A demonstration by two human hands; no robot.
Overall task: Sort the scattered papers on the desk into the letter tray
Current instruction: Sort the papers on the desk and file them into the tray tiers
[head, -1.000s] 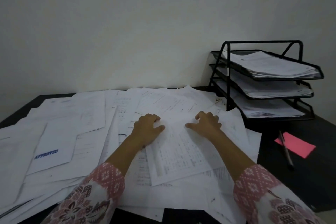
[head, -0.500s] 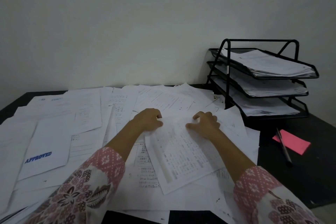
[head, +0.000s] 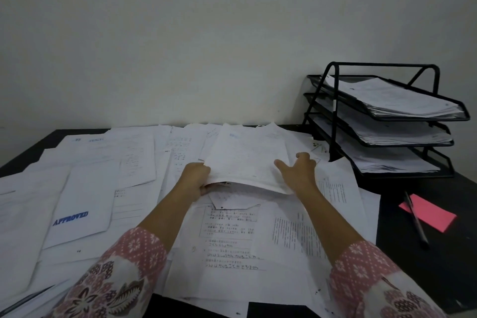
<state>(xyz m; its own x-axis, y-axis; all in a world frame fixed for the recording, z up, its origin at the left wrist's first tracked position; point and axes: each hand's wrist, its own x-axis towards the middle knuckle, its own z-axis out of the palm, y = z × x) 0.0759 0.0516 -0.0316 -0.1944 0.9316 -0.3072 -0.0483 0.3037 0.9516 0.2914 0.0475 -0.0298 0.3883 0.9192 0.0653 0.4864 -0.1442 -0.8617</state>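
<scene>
We see a dark desk (head: 407, 273) strewn left and centre with white papers (head: 98, 162); at right, letter tray (head: 418, 119), pink note (head: 436, 218), pen (head: 416, 220).

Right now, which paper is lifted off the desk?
The sheet at centre, which the left hand and right hand hold by its sides; the other papers lie flat.

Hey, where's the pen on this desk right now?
In the head view the pen lies at the right on the dark desk, crossing the pink sticky note, just in front of the black letter tray.
</scene>
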